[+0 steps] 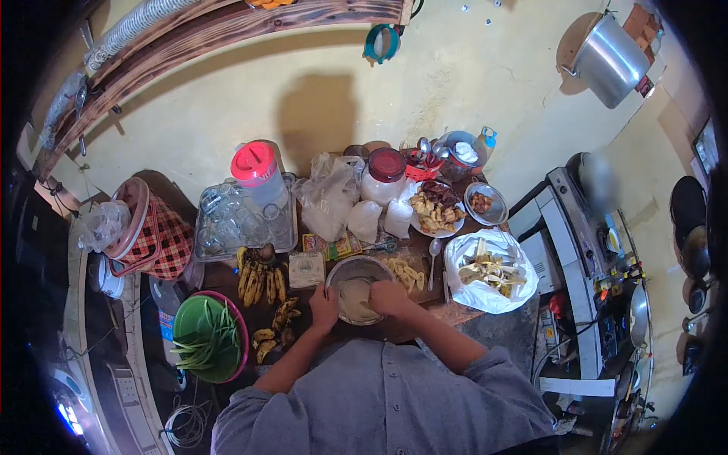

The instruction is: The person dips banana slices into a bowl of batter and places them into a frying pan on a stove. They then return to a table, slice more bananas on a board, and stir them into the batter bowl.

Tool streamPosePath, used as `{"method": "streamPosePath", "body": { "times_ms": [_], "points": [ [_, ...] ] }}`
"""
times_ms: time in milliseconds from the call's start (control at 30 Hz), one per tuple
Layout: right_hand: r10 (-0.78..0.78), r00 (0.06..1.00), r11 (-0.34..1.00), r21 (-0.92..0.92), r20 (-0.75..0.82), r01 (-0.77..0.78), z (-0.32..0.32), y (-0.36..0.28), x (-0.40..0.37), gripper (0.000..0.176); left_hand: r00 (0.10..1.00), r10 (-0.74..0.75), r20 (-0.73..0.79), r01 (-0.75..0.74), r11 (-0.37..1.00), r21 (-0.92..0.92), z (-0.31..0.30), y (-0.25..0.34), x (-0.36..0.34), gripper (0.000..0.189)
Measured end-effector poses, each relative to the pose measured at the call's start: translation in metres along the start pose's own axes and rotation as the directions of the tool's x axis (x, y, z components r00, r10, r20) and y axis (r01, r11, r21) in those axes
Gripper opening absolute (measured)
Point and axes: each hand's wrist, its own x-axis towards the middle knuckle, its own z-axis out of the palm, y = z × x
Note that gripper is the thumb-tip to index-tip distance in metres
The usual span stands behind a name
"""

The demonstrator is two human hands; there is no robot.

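Note:
A metal bowl (359, 262) with pale batter (353, 294) in it stands at the table's front edge. My left hand (324, 305) is closed on the bowl's left rim. Over the right side of the bowl, my right hand (388, 298) is closed round something I cannot make out, with a thin brownish end showing in the batter. Sliced bananas (406, 276) lie just right of the bowl on a wooden board. To the left are a square box (307, 270) and a bunch of ripe bananas (260, 279), with more bananas in front.
At the left stands a green basin (187, 321) of green pods or leaves. Behind are a tray of glasses (205, 255), a red-lidded pitcher (262, 178) and a jar (383, 182). A plate of food (459, 224), a spoon (433, 265) and a white bag (517, 292) are right; further right, a stove (588, 250).

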Motion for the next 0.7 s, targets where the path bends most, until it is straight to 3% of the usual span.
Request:
{"method": "streamPosePath", "body": {
  "times_ms": [33,100,133,200,333,400,433,500,533,633,700],
  "points": [
    [0.000,1.000,1.000,-0.001,0.001,0.000,0.014,0.005,0.008,0.022,0.999,-0.015,0.036,0.014,1.000,0.028,-0.003,0.002,0.001,0.022],
    [0.076,0.995,0.955,0.292,-0.059,-0.056,0.037,0.015,0.026,0.021,0.997,-0.029,0.072,0.025,0.998,0.059,-0.004,0.000,0.002,0.022],
    [0.074,0.996,0.955,0.292,-0.059,-0.054,0.038,0.017,0.027,0.021,0.997,-0.025,0.077,0.023,0.999,0.023,-0.002,-0.004,0.002,0.022],
    [0.261,0.945,0.889,0.430,-0.195,-0.156,0.032,0.022,0.027,0.021,0.997,-0.023,0.078,0.025,1.000,-0.017,-0.002,-0.005,0.002,0.021],
    [0.326,0.922,0.928,0.255,-0.208,-0.271,0.041,0.015,0.027,0.021,0.997,0.018,0.078,-0.020,0.999,0.030,-0.001,-0.009,0.001,0.021],
    [-0.017,0.998,0.990,0.138,0.062,0.008,0.051,0.027,0.026,0.018,0.997,0.006,0.079,-0.008,0.999,0.032,0.000,-0.010,0.004,0.021],
    [-0.018,0.998,0.990,0.138,0.062,0.010,0.034,0.021,0.021,0.018,0.997,0.011,0.072,-0.014,0.999,0.034,-0.001,-0.007,0.003,0.021],
    [0.216,0.971,0.976,-0.021,-0.099,-0.219,0.003,0.012,0.010,0.017,0.998,0.013,0.066,-0.015,0.999,0.035,-0.001,-0.007,0.002,0.021],
    [0.218,0.971,0.975,-0.023,-0.097,-0.221,0.009,0.012,0.012,0.017,0.998,0.013,0.064,-0.016,0.999,0.035,0.000,-0.008,0.002,0.020],
    [0.128,0.970,0.988,-0.058,-0.205,-0.143,0.016,0.005,0.013,0.016,0.998,0.023,0.065,-0.026,0.998,0.059,-0.003,-0.003,0.002,0.020],
    [-0.125,0.992,0.991,0.043,0.007,0.125,0.007,0.004,0.005,0.016,0.997,0.029,0.068,-0.034,0.996,0.082,-0.004,-0.001,0.002,0.020]
  ]
}}
